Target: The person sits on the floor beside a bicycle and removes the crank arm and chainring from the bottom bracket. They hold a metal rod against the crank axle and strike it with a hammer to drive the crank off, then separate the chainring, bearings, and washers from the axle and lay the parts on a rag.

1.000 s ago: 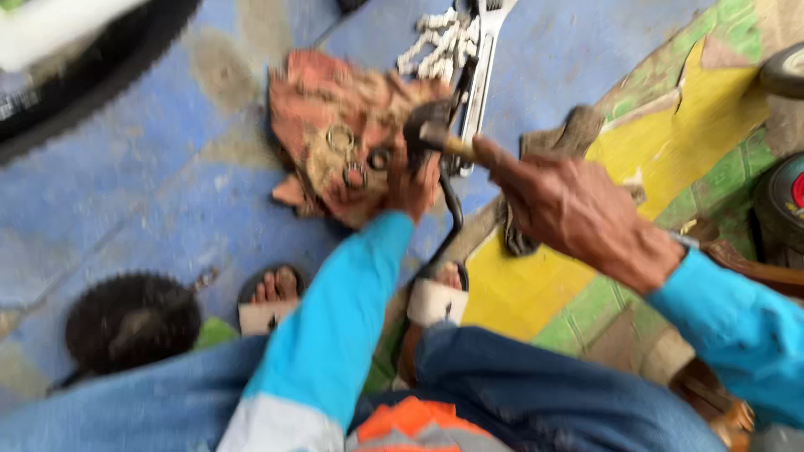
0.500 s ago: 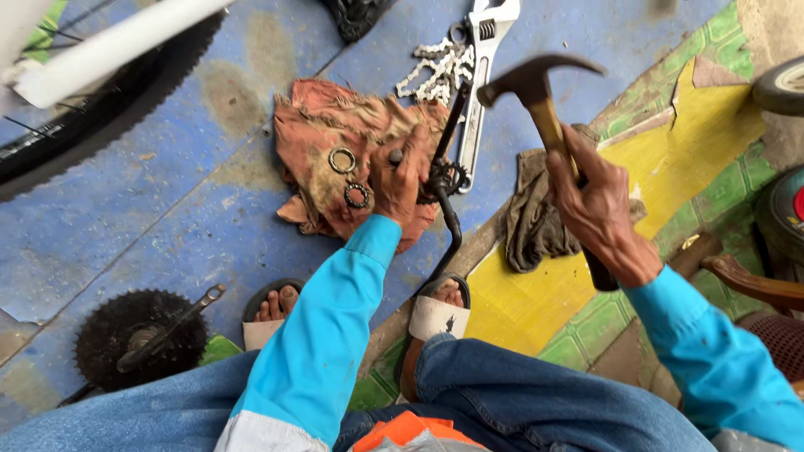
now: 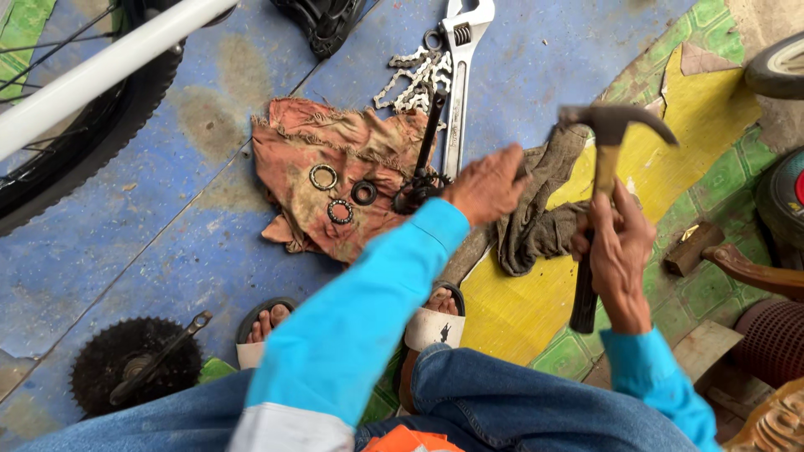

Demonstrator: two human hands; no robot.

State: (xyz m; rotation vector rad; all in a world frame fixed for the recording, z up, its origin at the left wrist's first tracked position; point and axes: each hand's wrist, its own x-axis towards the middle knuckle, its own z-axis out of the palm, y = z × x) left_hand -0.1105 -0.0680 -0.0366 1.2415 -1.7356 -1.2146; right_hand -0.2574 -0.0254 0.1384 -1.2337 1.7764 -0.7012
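The painted floor [image 3: 167,243], blue with yellow and green patches, carries everything. On it lie an orange rag [image 3: 335,176], a chain [image 3: 410,79], an adjustable wrench [image 3: 459,75] and a chainring [image 3: 126,372].

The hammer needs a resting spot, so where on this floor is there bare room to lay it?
Bare blue floor lies between the bicycle wheel, the orange rag and the chainring. The yellow patch below the grey cloth is also free. It is crowded around the rag: rings, crank arm, chain, wrench.

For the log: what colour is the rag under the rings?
The rag is faded orange-red with dirty stains, seen in the head view.
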